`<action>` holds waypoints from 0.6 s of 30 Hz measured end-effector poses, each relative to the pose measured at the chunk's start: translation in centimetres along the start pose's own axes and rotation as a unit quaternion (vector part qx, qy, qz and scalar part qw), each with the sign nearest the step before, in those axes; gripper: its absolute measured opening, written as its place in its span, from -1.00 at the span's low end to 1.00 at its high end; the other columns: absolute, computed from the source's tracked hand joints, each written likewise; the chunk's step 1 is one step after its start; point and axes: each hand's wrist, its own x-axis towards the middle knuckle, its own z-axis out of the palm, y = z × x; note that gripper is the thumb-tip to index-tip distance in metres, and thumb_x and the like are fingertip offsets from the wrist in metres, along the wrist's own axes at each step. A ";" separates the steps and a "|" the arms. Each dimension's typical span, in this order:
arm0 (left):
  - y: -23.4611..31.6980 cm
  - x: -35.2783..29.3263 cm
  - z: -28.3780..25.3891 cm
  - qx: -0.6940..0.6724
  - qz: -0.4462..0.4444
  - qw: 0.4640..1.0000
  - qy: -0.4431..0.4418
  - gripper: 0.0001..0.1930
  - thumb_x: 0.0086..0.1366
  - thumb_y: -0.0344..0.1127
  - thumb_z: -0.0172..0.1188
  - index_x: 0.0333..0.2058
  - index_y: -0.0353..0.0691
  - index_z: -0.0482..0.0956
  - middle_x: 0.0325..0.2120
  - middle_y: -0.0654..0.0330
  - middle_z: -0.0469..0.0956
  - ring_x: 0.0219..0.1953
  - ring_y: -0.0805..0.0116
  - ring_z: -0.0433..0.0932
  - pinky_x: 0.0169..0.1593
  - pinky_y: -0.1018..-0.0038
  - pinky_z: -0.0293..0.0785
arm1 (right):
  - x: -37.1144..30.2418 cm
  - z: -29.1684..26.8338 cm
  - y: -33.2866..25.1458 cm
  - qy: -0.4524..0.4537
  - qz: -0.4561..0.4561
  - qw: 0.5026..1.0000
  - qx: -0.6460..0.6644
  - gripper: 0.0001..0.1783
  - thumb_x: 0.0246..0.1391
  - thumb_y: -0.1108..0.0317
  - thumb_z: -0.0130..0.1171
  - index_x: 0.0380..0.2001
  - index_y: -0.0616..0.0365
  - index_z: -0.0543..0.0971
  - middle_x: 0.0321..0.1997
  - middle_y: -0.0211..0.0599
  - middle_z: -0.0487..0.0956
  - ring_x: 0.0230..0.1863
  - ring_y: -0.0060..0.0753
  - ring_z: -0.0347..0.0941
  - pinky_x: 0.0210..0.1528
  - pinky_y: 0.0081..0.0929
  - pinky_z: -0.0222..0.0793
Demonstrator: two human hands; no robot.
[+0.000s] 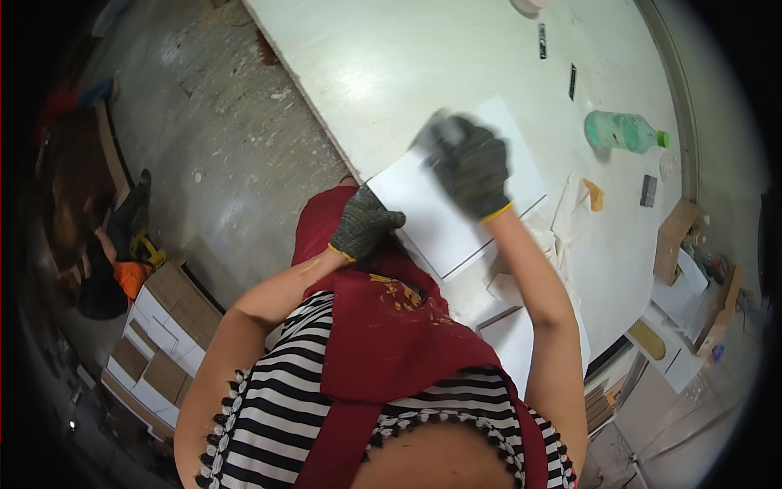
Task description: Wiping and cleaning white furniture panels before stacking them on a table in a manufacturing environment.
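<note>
A flat white panel [436,232] with thin dark edges lies at the near left edge of the white table [391,73], one corner reaching toward my body. My left hand [362,224], in a dark knit glove with a yellow cuff, grips the panel's left edge, its thumb toward the top face. Over the panel's far half is my right hand [470,163], gloved the same way. Its fingers are curled and smeared by motion, and whatever they may hold cannot be made out. A crumpled white cloth [562,244] lies right of the panel.
A clear bottle with a green cap [623,132] lies at the right, near small dark strips [573,81] and a grey block [648,191]. Another white panel [509,338] is by my right forearm. Stacked panels [155,334] and another person [106,277] are at far left.
</note>
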 end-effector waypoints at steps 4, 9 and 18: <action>-0.6 0.3 0.3 -0.057 -0.001 0.998 -0.028 -0.41 0.05 -0.28 0.29 0.09 -0.30 0.37 -0.09 -0.04 0.48 -0.04 0.03 0.46 0.04 0.30 0.40 | 0.0 2.3 7.3 0.003 0.179 0.984 -0.007 -0.53 0.00 0.04 0.20 0.02 -0.16 0.53 0.09 -0.24 0.48 0.01 -0.11 0.43 -0.02 -0.22 0.37; -2.9 0.4 -0.2 0.296 0.161 0.941 -0.029 -0.42 0.07 -0.34 0.24 0.11 -0.28 0.37 0.02 -0.02 0.39 0.02 -0.02 0.39 0.08 0.24 0.37 | -1.1 1.7 -7.2 -0.081 0.071 0.981 0.158 -0.55 -0.06 0.03 0.19 -0.06 -0.15 0.57 0.06 -0.24 0.52 -0.06 -0.15 0.47 -0.17 -0.14 0.36; -2.2 0.1 -0.3 0.030 0.028 0.997 -0.072 -0.41 0.02 -0.51 0.28 0.09 -0.29 0.38 -0.09 0.19 0.51 -0.10 0.35 0.47 -0.06 0.41 0.43 | 0.3 4.6 5.4 0.123 0.226 0.954 0.154 -0.56 0.03 0.01 0.12 0.00 -0.20 0.52 0.08 -0.31 0.50 -0.05 -0.14 0.46 -0.20 -0.14 0.36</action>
